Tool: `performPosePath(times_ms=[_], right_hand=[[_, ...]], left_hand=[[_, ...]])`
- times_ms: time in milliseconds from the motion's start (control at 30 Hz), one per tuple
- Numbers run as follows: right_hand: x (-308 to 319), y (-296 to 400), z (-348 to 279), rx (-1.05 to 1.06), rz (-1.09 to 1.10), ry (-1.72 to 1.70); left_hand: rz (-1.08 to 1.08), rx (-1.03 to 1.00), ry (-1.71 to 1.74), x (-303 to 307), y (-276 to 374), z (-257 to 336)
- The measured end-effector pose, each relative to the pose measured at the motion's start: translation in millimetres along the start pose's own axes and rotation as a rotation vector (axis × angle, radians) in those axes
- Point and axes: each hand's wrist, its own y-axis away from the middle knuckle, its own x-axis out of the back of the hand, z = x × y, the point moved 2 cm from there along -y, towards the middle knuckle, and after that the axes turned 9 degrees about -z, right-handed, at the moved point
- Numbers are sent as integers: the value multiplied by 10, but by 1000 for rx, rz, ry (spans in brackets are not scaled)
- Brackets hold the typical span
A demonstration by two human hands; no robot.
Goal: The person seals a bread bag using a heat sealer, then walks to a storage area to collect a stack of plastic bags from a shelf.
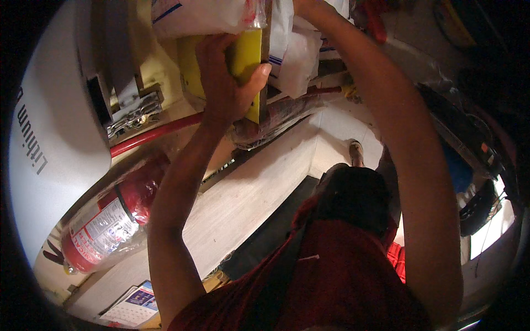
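Observation:
My left hand [221, 78] grips the edge of a yellow panel [248, 53], with the thumb lying across its narrow side. A dark strip [265, 93] runs along that panel's right edge. Just above the hand, a clear plastic wrapper [253, 16] with red marks hangs against the yellow surface. My right hand [308, 9] reaches up among white plastic bags [300, 58]. The top rim of the picture cuts it off, so its fingers are hidden. Another white bag [198, 18] with a blue stripe bulges over the left hand.
A red rod [165, 133] runs below the panel, near a metal latch [136, 116]. At left are a white casing [49, 116] bearing writing and a plastic-wrapped red fire extinguisher [107, 231]. Lower down lie a calendar [132, 306] and a dark mat [269, 231]. A foot [355, 153] shows below.

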Motion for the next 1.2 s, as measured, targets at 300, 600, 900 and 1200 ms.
performPosePath(times_ms=[300,600,900,1200], right_hand=[[-164,-97,365,-42,284,-233],[126,-109,84,92,-33,-225],[487,209,-32,-83,-101,-700],[734,462,-389,-220,-238,-1278]], left_hand=[[22,17,42,-33,-9,-94],[2,82,163,-34,112,-211],[30,50,97,-27,49,-105],[31,14,127,-45,-4,-136]])
